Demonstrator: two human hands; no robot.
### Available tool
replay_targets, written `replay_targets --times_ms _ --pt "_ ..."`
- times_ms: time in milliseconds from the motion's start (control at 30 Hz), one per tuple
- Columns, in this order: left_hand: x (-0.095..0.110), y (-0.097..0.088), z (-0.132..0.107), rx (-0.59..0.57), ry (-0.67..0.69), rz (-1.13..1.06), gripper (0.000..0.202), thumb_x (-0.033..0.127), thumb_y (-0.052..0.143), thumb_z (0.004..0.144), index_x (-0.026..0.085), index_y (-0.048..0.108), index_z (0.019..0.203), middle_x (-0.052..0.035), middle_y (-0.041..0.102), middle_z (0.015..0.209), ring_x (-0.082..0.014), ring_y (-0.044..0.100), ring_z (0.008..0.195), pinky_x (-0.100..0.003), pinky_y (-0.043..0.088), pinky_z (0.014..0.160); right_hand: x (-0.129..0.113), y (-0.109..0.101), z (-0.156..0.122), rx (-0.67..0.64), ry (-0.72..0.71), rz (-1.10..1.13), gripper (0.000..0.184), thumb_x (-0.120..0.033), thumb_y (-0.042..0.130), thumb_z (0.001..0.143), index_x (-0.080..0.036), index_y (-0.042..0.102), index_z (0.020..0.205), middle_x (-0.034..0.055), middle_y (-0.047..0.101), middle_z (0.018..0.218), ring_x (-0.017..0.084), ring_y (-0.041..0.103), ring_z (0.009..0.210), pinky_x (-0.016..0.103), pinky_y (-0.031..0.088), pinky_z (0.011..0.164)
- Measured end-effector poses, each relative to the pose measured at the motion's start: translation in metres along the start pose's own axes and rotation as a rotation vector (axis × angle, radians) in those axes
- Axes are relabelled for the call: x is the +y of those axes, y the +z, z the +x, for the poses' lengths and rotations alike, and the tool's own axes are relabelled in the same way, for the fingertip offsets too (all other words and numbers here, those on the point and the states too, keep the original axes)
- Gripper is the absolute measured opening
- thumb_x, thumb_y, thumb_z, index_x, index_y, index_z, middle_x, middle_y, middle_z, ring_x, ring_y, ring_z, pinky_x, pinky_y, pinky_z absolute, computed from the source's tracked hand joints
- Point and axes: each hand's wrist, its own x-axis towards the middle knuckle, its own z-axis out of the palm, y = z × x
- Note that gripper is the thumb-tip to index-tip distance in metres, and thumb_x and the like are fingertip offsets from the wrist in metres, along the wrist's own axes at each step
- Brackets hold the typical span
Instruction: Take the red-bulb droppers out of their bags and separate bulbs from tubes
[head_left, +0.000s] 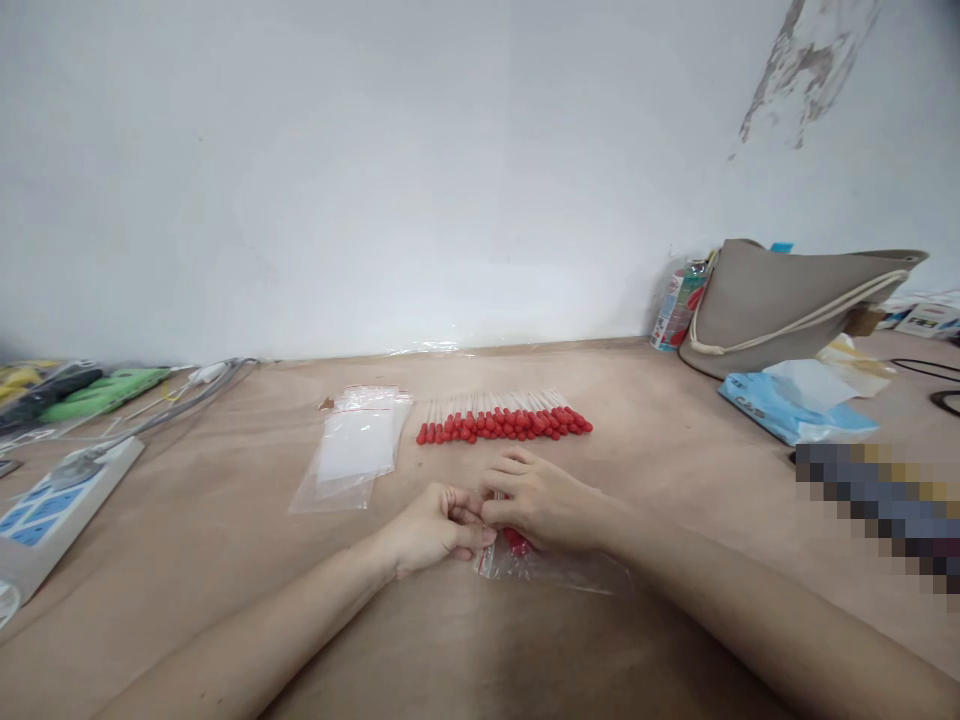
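My left hand (446,525) pinches the zip edge of a clear plastic zip bag (570,570) between thumb and fingers. My right hand (544,500) curls over the same bag from the other side, its fingertips meeting the left ones at the opening. Red rubber bulbs (516,541) show inside the bag under my right hand; the rest of them is covered. Beyond the hands lies a row of droppers (510,424), thin clear tubes with red bulbs facing me. Left of the row rests a stack of flat clear zip bags (356,445).
At the left are a power strip (56,515) with a plug and cable, and green and yellow packets (105,393). On the right stand a grey bag (795,300) and a spray can (675,305), with a blue tissue pack (795,402) before them. A wall rises behind the table.
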Motion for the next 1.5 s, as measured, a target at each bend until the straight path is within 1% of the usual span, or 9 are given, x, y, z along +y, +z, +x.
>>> replay_targets --times_ms 200,367,500,667,833,1133,1300,1400,1500 --pt "0.001 -0.002 0.0 -0.023 0.01 -0.001 0.026 0.031 0.071 0.056 0.012 0.064 0.073 0.0004 0.06 0.066 -0.0096 0.051 0.057 -0.023 0.041 0.058 -0.004 0.003 -0.004 0.04 0.01 -0.003 0.011 -0.017 0.047 0.079 -0.02 0.054 0.087 0.0024 0.058 0.085 0.015 0.044 0.08 0.03 0.029 0.074" --pt "-0.001 -0.001 0.002 0.032 0.029 0.026 0.021 0.028 0.069 0.054 0.011 0.06 0.063 0.0029 0.054 0.056 -0.0072 0.043 0.048 -0.019 0.033 0.048 -0.009 0.0 -0.004 0.106 -0.032 -0.08 0.02 -0.012 0.034 0.086 -0.019 0.052 0.08 0.0016 0.058 0.081 0.013 0.044 0.075 0.029 0.028 0.071" --pt "-0.005 0.0 0.004 0.073 0.107 0.134 0.027 0.035 0.068 0.058 0.011 0.058 0.065 0.0052 0.047 0.05 -0.0057 0.034 0.045 -0.019 0.022 0.045 -0.01 0.002 -0.003 0.128 -0.043 -0.101 0.019 -0.014 0.037 0.087 -0.017 0.053 0.077 0.0016 0.056 0.075 0.013 0.041 0.071 0.028 0.028 0.068" --pt "-0.006 -0.004 0.006 0.005 0.125 0.12 0.036 0.046 0.065 0.062 0.012 0.055 0.067 0.0036 0.048 0.056 -0.0074 0.037 0.05 -0.02 0.026 0.048 -0.012 0.007 -0.002 0.22 0.043 -0.149 0.016 -0.012 0.041 0.085 -0.016 0.056 0.083 0.0022 0.054 0.069 0.013 0.036 0.065 0.029 0.026 0.061" --pt "-0.006 -0.004 0.006 0.01 0.128 0.142 0.031 0.04 0.066 0.06 0.013 0.052 0.063 0.0051 0.044 0.053 -0.0065 0.032 0.047 -0.02 0.021 0.046 -0.012 0.008 -0.002 0.218 0.013 -0.169 0.019 -0.014 0.039 0.086 -0.016 0.054 0.075 0.0013 0.055 0.073 0.013 0.039 0.07 0.03 0.026 0.064" --pt "-0.01 -0.003 0.01 0.054 0.218 0.282 0.019 0.029 0.057 0.064 0.012 0.052 0.058 0.0041 0.045 0.052 -0.0067 0.034 0.048 -0.02 0.024 0.046 -0.01 0.006 -0.004 0.128 0.07 0.124 0.016 -0.009 0.039 0.081 -0.018 0.052 0.081 0.0016 0.058 0.086 0.012 0.046 0.081 0.03 0.03 0.079" --pt "-0.007 -0.004 0.006 0.087 0.185 0.213 0.016 0.023 0.054 0.064 0.014 0.05 0.077 0.0048 0.047 0.058 -0.0081 0.043 0.051 -0.018 0.037 0.045 -0.014 -0.011 -0.008 0.107 0.114 0.35 0.009 -0.013 0.047 0.079 -0.018 0.053 0.083 0.0037 0.054 0.099 0.014 0.045 0.098 0.032 0.03 0.089" --pt "-0.009 -0.005 0.006 0.129 0.216 0.185 0.016 0.02 0.051 0.065 0.017 0.046 0.079 0.0058 0.046 0.06 -0.009 0.047 0.051 -0.021 0.044 0.044 -0.011 -0.02 -0.011 0.097 0.166 0.5 0.007 -0.021 0.053 0.079 -0.019 0.055 0.086 0.0054 0.049 0.108 0.015 0.044 0.102 0.031 0.033 0.089" --pt "-0.016 -0.009 0.009 0.165 0.251 0.202 0.01 0.02 0.048 0.067 0.017 0.046 0.076 0.0057 0.045 0.061 -0.0082 0.048 0.047 -0.023 0.046 0.044 -0.003 -0.025 -0.014 0.084 0.309 0.524 0.019 -0.031 0.059 0.075 -0.018 0.055 0.088 0.0048 0.051 0.098 0.015 0.048 0.09 0.028 0.038 0.078"
